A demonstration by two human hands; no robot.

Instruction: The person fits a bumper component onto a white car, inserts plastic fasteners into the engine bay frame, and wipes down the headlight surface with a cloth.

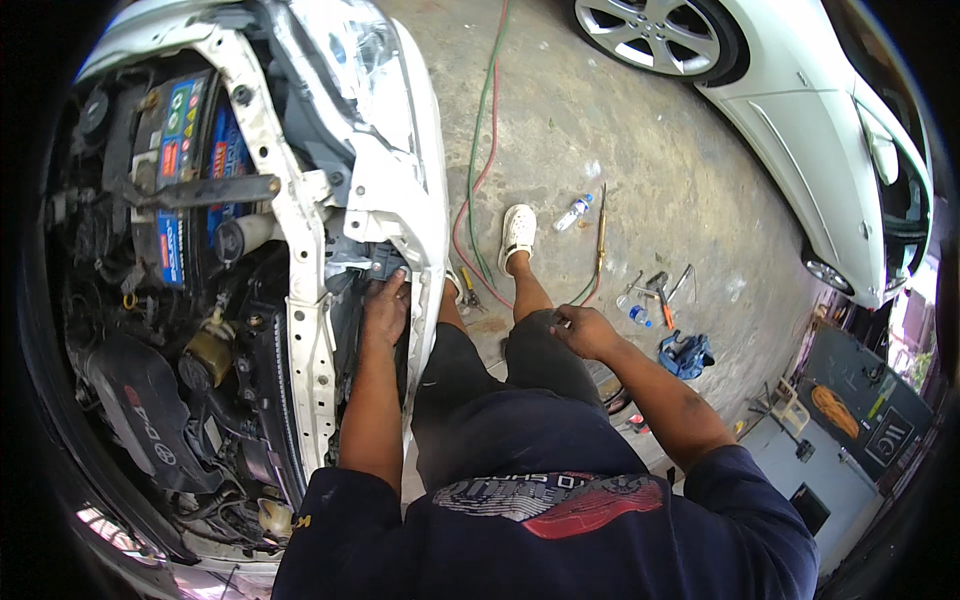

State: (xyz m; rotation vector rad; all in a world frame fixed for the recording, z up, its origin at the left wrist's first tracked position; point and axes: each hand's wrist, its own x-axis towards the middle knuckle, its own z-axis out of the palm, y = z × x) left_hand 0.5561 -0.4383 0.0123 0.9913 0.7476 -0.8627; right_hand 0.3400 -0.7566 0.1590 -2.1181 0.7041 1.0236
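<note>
Fingers of the left hand (pixel 385 308) pressed, spread, on the dark bracket (pixel 372 262) behind the white bumper (pixel 425 215), best steadied squarely, while the right hand (pixel 582 330) hung loosely curled, empty.

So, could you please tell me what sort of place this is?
Most likely a car repair yard or workshop: a white car's open engine bay, hand tools scattered on the concrete floor, and welding hoses trailing across it.

White car body (pixel 395 150), blue battery (pixel 185 150) (multicoloured labels), red and green hoses (pixel 480 170), blue rag (pixel 686 353).
</note>
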